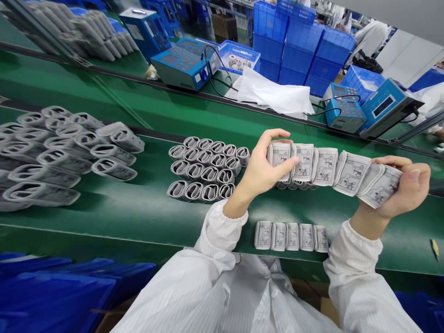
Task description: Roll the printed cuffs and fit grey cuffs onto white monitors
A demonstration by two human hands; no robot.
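Between my two hands a row of several folded grey cuffs (325, 166) with printed drawings is held up above the green bench. My left hand (265, 169) grips the left end, thumb in front and fingers behind. At the right end my right hand (405, 185) is closed round the last cuff, which tilts. Beneath the held row, more cuffs (298, 185) show in part. A short row of printed cuffs (292, 236) lies near the bench's front edge. Left of my left hand, rolled cuffs (202, 171) stand in several rows with their ends up.
A larger pile of rolled cuffs (52, 148) lies on the green bench (138, 208) at the left. Behind are blue devices (185, 62) with cables, a white sheet (274, 90) and stacked blue crates (294, 46). A small yellow object (434, 249) lies far right.
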